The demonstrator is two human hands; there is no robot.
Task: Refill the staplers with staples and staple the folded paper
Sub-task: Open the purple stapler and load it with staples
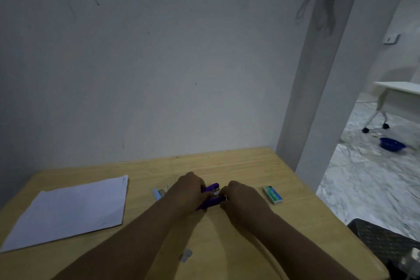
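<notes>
Wooden table (250,166) against a plain grey wall. Dim light, soft focus.

Left hand (189,188): curled closed around the hinge end of a purple stapler (212,196). Fingers wrap over the far side; only the knuckles and back of the hand show.

Right hand (242,198): closed at the stapler's open front end, fingertips pinched at a small pale piece by the metal channel. Too small and blurred to tell whether that piece is a staple strip or part of the stapler.

Purple stapler: between the two hands, gaping open in a V, the upper arm raised away from the lower arm. Metal magazine visible in the gap.

Just beyond the left hand, toward its outer side: a light blue stapler (159,193) lying on the table, partly hidden by the hand, apart from the fingers.

Further out on the left hand's side, well apart: white paper (70,211) lying flat, with some faint marks I cannot read.

Just outside the right hand, not touching: a small staple box (272,195), green and white with a printed label. The lettering is too blurred to read; no brand can be made out.

Between the forearms, on the near side of the hands: a small pale scrap (186,254) on the table, identity unclear.
</notes>
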